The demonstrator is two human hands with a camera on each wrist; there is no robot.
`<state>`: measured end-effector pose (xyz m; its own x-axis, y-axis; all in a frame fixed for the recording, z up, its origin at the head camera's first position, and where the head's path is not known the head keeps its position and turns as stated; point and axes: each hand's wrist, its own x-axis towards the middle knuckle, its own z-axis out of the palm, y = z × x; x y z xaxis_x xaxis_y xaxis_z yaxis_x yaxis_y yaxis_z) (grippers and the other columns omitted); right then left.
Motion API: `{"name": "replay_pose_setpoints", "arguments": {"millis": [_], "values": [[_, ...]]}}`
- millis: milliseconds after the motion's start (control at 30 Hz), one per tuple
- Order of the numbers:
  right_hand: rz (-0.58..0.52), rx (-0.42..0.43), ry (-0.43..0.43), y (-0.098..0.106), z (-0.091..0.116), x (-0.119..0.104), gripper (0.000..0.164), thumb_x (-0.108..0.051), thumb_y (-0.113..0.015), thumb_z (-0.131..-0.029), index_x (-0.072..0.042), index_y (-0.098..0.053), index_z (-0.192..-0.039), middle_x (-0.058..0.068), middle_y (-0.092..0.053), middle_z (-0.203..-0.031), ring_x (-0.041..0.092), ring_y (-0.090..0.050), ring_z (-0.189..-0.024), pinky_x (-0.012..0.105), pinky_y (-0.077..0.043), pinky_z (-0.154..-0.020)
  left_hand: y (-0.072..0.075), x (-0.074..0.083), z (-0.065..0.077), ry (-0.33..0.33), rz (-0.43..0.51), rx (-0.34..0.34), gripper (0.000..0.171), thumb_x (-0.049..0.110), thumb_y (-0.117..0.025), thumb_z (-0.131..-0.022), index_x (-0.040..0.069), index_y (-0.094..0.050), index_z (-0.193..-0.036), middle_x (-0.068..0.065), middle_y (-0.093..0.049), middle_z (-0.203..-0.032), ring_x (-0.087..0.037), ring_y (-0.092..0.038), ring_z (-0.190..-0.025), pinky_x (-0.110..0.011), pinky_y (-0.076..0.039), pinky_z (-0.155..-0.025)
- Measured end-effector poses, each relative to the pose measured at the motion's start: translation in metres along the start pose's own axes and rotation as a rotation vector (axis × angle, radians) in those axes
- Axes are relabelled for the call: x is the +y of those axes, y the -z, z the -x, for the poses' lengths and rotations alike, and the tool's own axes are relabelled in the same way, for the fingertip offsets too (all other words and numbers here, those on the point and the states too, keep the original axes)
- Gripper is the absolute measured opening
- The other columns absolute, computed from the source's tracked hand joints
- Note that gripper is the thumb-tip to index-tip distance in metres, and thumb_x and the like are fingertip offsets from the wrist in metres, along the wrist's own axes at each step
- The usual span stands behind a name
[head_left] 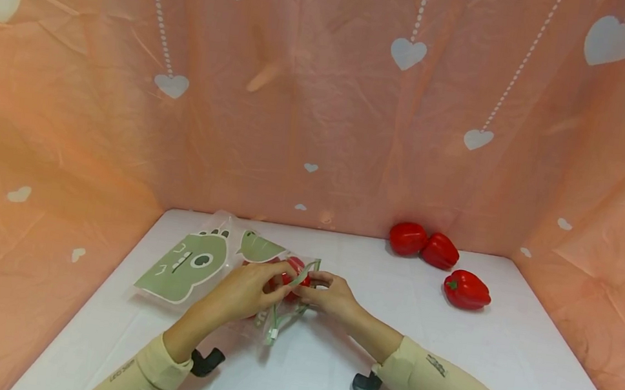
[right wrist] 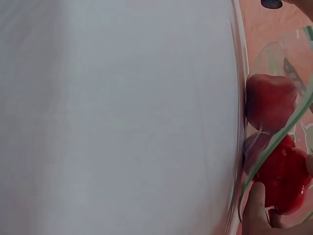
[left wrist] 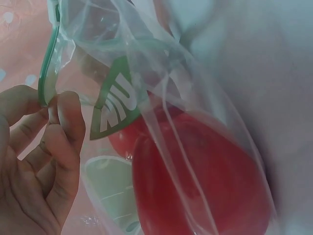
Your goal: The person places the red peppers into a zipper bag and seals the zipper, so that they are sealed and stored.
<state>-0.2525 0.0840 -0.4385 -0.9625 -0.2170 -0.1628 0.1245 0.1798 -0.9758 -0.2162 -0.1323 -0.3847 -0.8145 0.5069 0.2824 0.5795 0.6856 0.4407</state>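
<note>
A clear zip bag with a green cartoon print lies on its side, its green-edged mouth facing right. Thumb and fingers of my left hand pinch the bag's green rim, which the left wrist view shows close up beside the left hand. Through the plastic there, a red bell pepper shows. My right hand grips another red bell pepper at the bag's mouth. In the right wrist view the right hand's fingers lie against it, with a bagged bell pepper beyond.
Two red bell peppers touch at the table's back right, and a third bell pepper lies nearer. A pink curtain with white hearts encloses the back and sides of the white table.
</note>
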Motion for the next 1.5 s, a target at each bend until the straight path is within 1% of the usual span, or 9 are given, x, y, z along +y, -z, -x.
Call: {"name": "replay_pose_setpoints", "arguments": {"millis": [133, 367, 600, 733, 900, 1033, 1133, 1367, 1500], "values": [[0.009, -0.011, 0.025, -0.002, -0.003, 0.002, 0.062, -0.015, -0.086, -0.091, 0.009, -0.059, -0.142, 0.022, -0.067, -0.135, 0.023, -0.079, -0.095, 0.029, -0.06, -0.087, 0.0, 0.0, 0.0, 0.001, 0.009, 0.001, 0.016, 0.018, -0.077, -0.099, 0.021, -0.072, -0.115, 0.017, -0.064, -0.078, 0.0, -0.055, -0.065, -0.026, -0.047, -0.064], [0.05, -0.04, 0.099, -0.007, -0.007, 0.006, 0.048, -0.012, -0.082, -0.092, 0.009, -0.065, -0.133, 0.017, -0.073, -0.12, 0.014, -0.072, -0.095, 0.026, -0.058, -0.086, -0.001, -0.002, 0.0, -0.005, 0.017, -0.001, 0.014, 0.02, -0.076, -0.1, 0.022, -0.072, -0.113, 0.016, -0.066, -0.081, -0.001, -0.057, -0.069, -0.027, -0.049, -0.066], [0.027, -0.08, 0.077, -0.008, -0.008, 0.007, 0.049, -0.012, -0.076, -0.098, 0.011, -0.059, -0.137, 0.022, -0.072, -0.124, 0.02, -0.072, -0.105, 0.031, -0.058, -0.092, -0.002, -0.002, 0.0, 0.0, 0.015, 0.012, 0.015, 0.019, -0.076, -0.099, 0.022, -0.073, -0.114, 0.016, -0.067, -0.08, -0.002, -0.057, -0.067, -0.027, -0.049, -0.064], [0.023, -0.109, 0.084, -0.007, -0.007, 0.007, 0.044, -0.012, -0.074, -0.1, 0.011, -0.061, -0.136, 0.021, -0.074, -0.124, 0.02, -0.072, -0.109, 0.029, -0.057, -0.093, -0.001, -0.004, 0.001, -0.003, 0.012, 0.016, 0.014, 0.02, -0.077, -0.1, 0.02, -0.074, -0.114, 0.015, -0.066, -0.078, -0.001, -0.056, -0.066, -0.027, -0.048, -0.063], [0.055, -0.137, 0.072, -0.002, -0.005, 0.006, 0.044, -0.013, -0.075, -0.1, 0.01, -0.064, -0.135, 0.018, -0.076, -0.122, 0.017, -0.071, -0.109, 0.027, -0.056, -0.093, 0.001, -0.007, 0.002, 0.004, 0.019, 0.012, 0.015, 0.017, -0.076, -0.099, 0.021, -0.073, -0.113, 0.016, -0.065, -0.077, -0.001, -0.055, -0.066, -0.026, -0.047, -0.062], [0.097, -0.127, 0.058, 0.003, -0.003, 0.005, 0.049, -0.015, -0.077, -0.099, 0.008, -0.063, -0.139, 0.017, -0.076, -0.125, 0.018, -0.07, -0.115, 0.027, -0.055, -0.096, 0.004, -0.01, 0.002, 0.006, 0.024, 0.005, 0.014, 0.015, -0.074, -0.099, 0.02, -0.07, -0.112, 0.015, -0.066, -0.079, -0.002, -0.054, -0.065, -0.027, -0.046, -0.061], [0.114, -0.125, 0.06, 0.007, -0.002, 0.004, 0.049, -0.017, -0.077, -0.099, 0.006, -0.064, -0.14, 0.017, -0.075, -0.129, 0.02, -0.07, -0.119, 0.029, -0.054, -0.099, 0.006, -0.011, 0.001, 0.014, 0.023, -0.004, 0.013, 0.015, -0.074, -0.1, 0.019, -0.069, -0.111, 0.014, -0.067, -0.08, -0.003, -0.053, -0.064, -0.027, -0.045, -0.061], [0.092, -0.139, 0.086, 0.02, 0.005, 0.004, 0.047, -0.012, -0.076, -0.098, 0.008, -0.064, -0.14, 0.02, -0.074, -0.128, 0.016, -0.071, -0.112, 0.027, -0.055, -0.097, 0.007, -0.014, 0.0, 0.023, 0.006, -0.031, 0.015, 0.017, -0.075, -0.1, 0.018, -0.069, -0.113, 0.013, -0.066, -0.081, -0.004, -0.056, -0.069, -0.029, -0.049, -0.067], [0.082, -0.14, 0.095, 0.029, 0.006, 0.006, 0.048, -0.01, -0.076, -0.098, 0.009, -0.062, -0.14, 0.022, -0.074, -0.128, 0.016, -0.071, -0.112, 0.026, -0.055, -0.095, 0.006, -0.014, 0.0, 0.023, 0.019, -0.045, 0.015, 0.016, -0.074, -0.099, 0.017, -0.069, -0.113, 0.014, -0.065, -0.079, -0.003, -0.055, -0.067, -0.029, -0.049, -0.066]]}}
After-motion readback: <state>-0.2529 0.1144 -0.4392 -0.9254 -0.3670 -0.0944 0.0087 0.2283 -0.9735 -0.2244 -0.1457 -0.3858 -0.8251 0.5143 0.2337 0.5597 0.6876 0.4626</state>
